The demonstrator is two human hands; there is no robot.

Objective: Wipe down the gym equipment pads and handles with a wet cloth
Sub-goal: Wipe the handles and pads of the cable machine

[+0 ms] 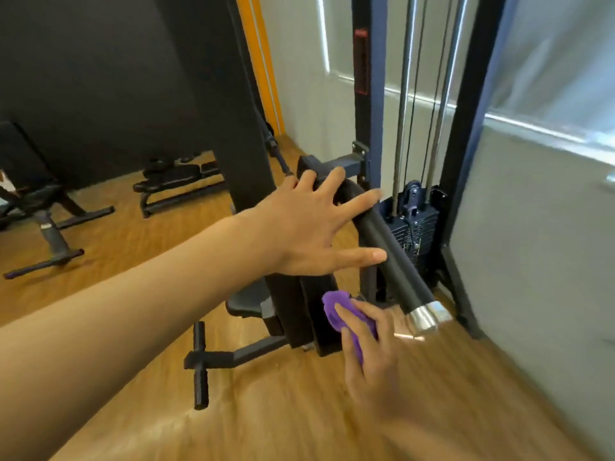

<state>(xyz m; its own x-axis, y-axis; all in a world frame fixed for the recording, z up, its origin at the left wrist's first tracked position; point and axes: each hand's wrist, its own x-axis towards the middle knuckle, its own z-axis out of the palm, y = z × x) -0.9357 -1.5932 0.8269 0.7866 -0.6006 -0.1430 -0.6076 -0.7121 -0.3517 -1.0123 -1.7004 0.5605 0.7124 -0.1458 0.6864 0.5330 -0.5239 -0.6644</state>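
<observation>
The purple cloth is bunched into a wad in the right hand. The fingers curl over it and clamp it against the palm, and the forearm comes up from the lower right edge. The wad sits low beside the machine, just left of the chrome end cap of the handle bar. It seems apart from the bar, though blur leaves that unsure.

The bar's black grip runs on a slant, from a bend at its upper left end down to the capped end at lower right, nearest the camera.

The left hand reaches in on a long bare forearm from the lower left. It is back up, with fingers straight and splayed wide over the bend, gripping nothing. Its thumb tip lies against the bar's outline, but whether the palm presses down cannot be told.

Behind the bar stands the weight stack under its guide rods. The seat is below left, over the wooden floor. Two benches stand near the dark wall.
</observation>
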